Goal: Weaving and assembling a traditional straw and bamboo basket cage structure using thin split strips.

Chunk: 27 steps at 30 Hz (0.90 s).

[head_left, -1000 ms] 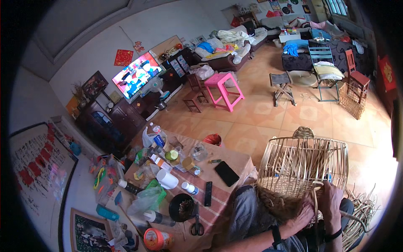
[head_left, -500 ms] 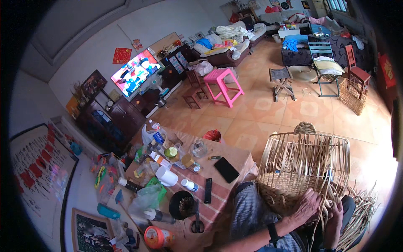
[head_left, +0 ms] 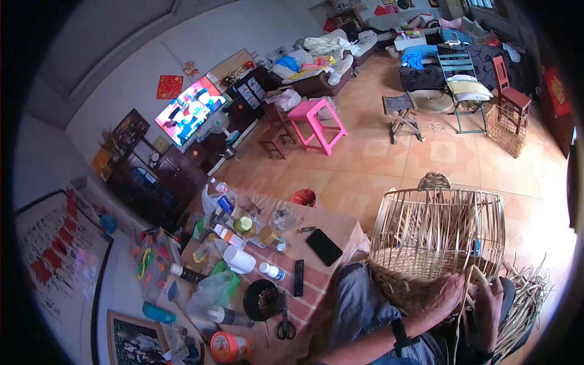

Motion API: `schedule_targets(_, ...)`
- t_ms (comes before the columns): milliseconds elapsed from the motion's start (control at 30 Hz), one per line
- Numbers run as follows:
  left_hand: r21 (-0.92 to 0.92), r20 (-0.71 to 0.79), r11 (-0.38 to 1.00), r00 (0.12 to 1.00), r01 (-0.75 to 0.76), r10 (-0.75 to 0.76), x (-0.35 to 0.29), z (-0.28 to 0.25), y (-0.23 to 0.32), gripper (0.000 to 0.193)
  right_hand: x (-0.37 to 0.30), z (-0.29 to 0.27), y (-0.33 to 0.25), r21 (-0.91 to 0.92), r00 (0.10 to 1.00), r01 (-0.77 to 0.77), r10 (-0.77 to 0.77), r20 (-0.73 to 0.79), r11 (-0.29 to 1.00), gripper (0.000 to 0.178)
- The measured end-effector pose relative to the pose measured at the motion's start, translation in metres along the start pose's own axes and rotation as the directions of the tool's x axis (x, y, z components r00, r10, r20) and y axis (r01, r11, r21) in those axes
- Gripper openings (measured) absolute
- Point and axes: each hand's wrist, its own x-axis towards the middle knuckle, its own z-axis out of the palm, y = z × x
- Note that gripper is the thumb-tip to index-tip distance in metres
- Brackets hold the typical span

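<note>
On my lap rests a half-woven basket (head_left: 398, 280), its lower part plaited and its upper side a cage of bare upright ribs. My left hand (head_left: 448, 292), with a black band on that wrist, is closed on the basket's near edge. Beside it, my right hand (head_left: 486, 299) is raised with bent fingers, pinching a pale straw strand (head_left: 463, 304) that hangs down between the hands. The left fingertips are partly hidden. A heap of loose dry straw (head_left: 528, 298) lies at my right.
At my left a cloth-covered table (head_left: 331, 283) carries a black phone (head_left: 324, 246), a remote (head_left: 298, 278), scissors (head_left: 285, 322), a dark bowl (head_left: 254, 298) and several bottles. Ahead on the tiled floor stand a pink stool (head_left: 316, 125), a folding stool (head_left: 400, 115) and chairs.
My right hand has risen and turned, lifting the strand into a bend above the basket edge. The left hand stays by the edge, shifted slightly. The whole view has tilted a little.
</note>
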Motion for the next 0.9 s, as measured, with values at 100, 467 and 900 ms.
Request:
schedule_targets(100,-0.008,-0.086,1.000,0.996,0.009,-0.010,-0.002,0.012,-0.002,0.014,-0.006,0.005,-0.002,-0.123,0.994,-0.032,0.044,0.099,0.992,0.016)
schedule_targets(467,0.070,-0.135,0.997,0.989,-0.044,0.053,-0.022,0.006,-0.010,0.019,0.014,-0.001,0.014,-0.506,0.968,0.178,-0.058,0.244,0.844,0.011)
schedule_targets(900,-0.092,-0.121,0.994,0.990,0.065,-0.076,-0.031,-0.059,-0.057,0.026,0.011,0.049,-0.009,0.022,0.972,-0.049,0.042,0.232,0.999,0.022)
